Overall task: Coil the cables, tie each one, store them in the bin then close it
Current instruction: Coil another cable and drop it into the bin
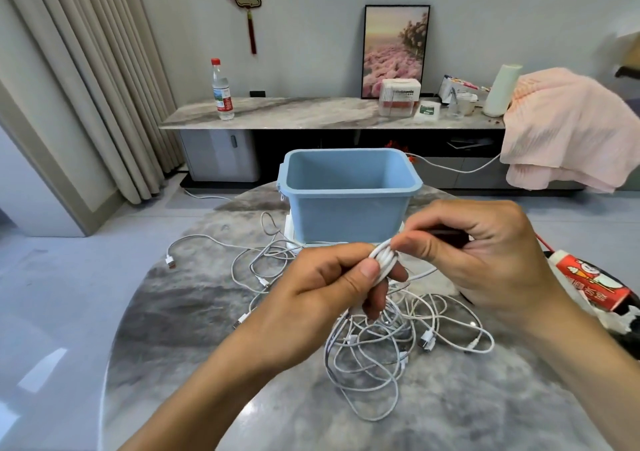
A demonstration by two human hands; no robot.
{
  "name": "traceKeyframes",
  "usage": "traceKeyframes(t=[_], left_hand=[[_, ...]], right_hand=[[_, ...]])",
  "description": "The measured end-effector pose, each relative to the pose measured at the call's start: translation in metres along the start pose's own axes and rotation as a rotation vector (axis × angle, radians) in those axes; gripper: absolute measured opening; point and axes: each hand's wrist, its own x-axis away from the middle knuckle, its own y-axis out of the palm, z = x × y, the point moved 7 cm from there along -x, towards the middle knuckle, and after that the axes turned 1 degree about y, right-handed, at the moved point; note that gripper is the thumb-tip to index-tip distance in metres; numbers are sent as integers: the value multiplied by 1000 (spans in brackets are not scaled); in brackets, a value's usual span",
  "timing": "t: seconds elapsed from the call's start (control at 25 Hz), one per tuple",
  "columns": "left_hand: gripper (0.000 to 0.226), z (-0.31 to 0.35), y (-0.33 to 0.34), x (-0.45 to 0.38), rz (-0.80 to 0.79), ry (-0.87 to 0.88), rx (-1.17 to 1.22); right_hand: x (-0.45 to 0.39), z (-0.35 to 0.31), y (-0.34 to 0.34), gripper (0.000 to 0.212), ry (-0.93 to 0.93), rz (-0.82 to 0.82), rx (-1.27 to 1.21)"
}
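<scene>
My left hand (pixel 332 281) grips a small white coiled cable (pixel 383 260) between thumb and fingers, above the table. My right hand (pixel 478 253) pinches the top of the same coil with thumb and forefinger; a dark strip shows inside its curled fingers. Beneath both hands lies a tangle of several loose white cables (pixel 374 353) with USB plugs, spread over the round marbled table (pixel 194 364). Behind the hands stands the open light-blue bin (pixel 349 215), nothing visible inside it. A white flat piece, perhaps its lid (pixel 290 234), lies under the bin.
A red-and-white carton (pixel 588 281) lies at the table's right edge on something dark. Beyond the table a long marble sideboard (pixel 294 111) carries a water bottle (pixel 222 90), boxes and a framed picture. A pink blanket (pixel 568 128) hangs at right; curtains at left.
</scene>
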Motion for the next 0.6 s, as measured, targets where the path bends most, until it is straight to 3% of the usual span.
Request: traceKeyframes(t=[0.24,0.4,0.48,0.6], left_hand=[[33,-1,-2,0,52,-76,227],[31,7,5,3,-23,-69,351],[29,10,0,2,34,-22,413],[28,3,-22,1,247,5,472]], right_hand=[[0,-13,-4,21,-30,85,-70],[5,10,17,23,137,53,-345],[14,28,41,30,269,35,-436],[32,34,72,29,396,5,-381]])
